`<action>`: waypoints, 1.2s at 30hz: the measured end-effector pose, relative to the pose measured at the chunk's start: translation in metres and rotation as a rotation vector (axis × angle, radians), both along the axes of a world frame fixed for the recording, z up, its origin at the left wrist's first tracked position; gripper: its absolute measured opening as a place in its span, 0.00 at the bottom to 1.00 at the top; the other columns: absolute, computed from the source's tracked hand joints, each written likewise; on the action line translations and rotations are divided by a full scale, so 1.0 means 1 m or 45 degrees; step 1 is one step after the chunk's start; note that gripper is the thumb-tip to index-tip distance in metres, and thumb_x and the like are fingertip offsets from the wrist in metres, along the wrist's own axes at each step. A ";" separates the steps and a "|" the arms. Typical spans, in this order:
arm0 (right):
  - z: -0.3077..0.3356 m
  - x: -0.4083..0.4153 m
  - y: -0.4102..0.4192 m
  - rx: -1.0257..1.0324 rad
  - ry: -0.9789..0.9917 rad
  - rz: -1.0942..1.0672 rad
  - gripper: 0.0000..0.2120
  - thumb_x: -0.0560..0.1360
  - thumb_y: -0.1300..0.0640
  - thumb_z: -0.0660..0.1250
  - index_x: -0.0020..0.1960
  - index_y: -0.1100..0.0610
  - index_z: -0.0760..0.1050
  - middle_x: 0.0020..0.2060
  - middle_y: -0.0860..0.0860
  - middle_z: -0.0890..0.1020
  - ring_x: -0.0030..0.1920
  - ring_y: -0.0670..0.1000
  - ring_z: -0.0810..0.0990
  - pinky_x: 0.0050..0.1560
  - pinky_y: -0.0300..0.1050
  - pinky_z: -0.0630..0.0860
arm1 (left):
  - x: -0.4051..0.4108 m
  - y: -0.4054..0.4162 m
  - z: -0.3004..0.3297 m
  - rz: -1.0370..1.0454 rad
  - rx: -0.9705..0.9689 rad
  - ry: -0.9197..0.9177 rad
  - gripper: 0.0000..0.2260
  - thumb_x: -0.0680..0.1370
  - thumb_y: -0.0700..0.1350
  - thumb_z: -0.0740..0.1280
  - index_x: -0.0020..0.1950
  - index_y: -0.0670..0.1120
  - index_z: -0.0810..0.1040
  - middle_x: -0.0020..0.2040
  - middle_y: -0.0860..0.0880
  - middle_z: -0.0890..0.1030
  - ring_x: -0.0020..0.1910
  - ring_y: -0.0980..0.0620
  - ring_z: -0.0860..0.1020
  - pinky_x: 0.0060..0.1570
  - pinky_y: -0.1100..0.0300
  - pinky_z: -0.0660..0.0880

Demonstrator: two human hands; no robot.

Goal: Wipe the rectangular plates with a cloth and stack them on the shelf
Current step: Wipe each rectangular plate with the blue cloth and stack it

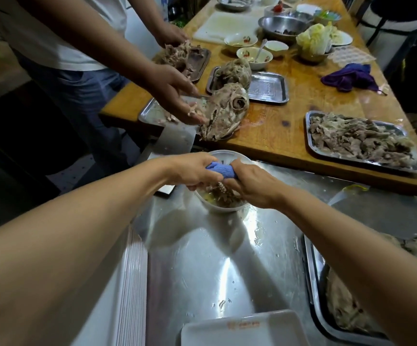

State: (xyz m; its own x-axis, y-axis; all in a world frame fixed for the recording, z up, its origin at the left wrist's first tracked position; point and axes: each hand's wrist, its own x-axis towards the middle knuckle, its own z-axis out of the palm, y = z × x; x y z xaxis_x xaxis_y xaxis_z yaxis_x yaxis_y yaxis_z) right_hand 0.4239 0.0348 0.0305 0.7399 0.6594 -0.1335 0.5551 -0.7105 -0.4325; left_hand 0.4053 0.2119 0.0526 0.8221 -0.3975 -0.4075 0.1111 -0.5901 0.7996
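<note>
Both my left hand (192, 172) and right hand (249, 183) grip the blue cloth (221, 171), wringing it over a bowl (223, 208). White rectangular plate (242, 328) waits unwiped at the steel counter's (202, 258) near edge; nothing looks shelved yet.

White plate (242, 328) bottom-edge cropped.

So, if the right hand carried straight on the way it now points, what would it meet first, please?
The right hand points left along the blue cloth, so it would likely meet the left hand gripping the other end, above the bowl.
</note>
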 end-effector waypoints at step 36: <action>-0.007 0.005 0.038 0.914 1.215 -1.083 0.21 0.78 0.55 0.56 0.26 0.53 0.57 0.16 0.48 0.60 0.16 0.45 0.56 0.19 0.32 0.53 | 0.008 -0.021 -0.041 0.002 1.060 -1.022 0.09 0.78 0.40 0.58 0.57 0.41 0.69 0.49 0.39 0.80 0.47 0.36 0.77 0.36 0.53 0.63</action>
State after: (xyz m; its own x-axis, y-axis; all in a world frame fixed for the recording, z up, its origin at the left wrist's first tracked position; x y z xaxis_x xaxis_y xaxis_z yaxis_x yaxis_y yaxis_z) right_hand 0.4290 0.0724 0.0233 0.7523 0.2136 -0.6233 -0.6054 -0.1490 -0.7818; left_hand 0.4130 0.1909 0.0114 0.9633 -0.2502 0.0969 -0.2517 -0.9678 0.0037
